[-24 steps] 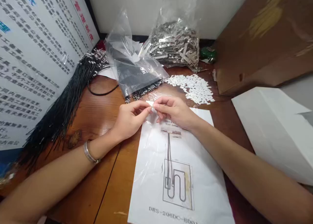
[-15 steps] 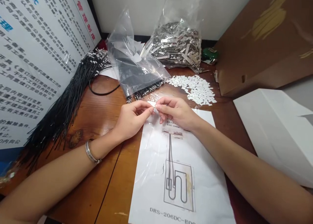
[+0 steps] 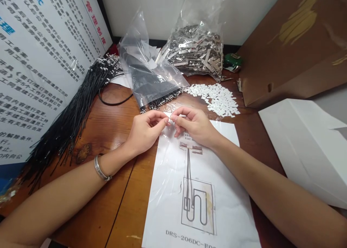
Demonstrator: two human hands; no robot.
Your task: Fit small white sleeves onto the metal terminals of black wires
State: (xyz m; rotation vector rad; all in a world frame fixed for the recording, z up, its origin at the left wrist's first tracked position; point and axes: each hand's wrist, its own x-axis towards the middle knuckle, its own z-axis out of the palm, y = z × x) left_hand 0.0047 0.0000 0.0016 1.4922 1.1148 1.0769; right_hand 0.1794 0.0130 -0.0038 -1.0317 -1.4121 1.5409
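Along the left side of the frame, a bundle of black wires (image 3: 78,103) lies beside a printed board (image 3: 35,78), white-tipped ends toward the top, loose tails trailing to the lower left. Left of centre, the left hand (image 3: 143,134), a silver bracelet (image 3: 101,168) on its wrist, pinches with thumb and index fingertip; beyond it is a clear plastic bag (image 3: 162,74) of black wires. Mid-frame, over the top of a printed sheet (image 3: 168,190), both hands grip one small part (image 3: 169,118), nearly hidden between their fingertips. So little of it lies under the fingers that a slack or uneven pinch could let it slip onto the sheet or tabletop (image 3: 114,121), where it would be easy to lose. Which way it points cannot be made out; since the fingertips meet from opposite sides, its long axis probably runs left to right. The right hand (image 3: 196,129) pinches from its side, other fingers curled below. Farther right lie a pile of white pieces (image 3: 219,100) and a cardboard box (image 3: 271,67).
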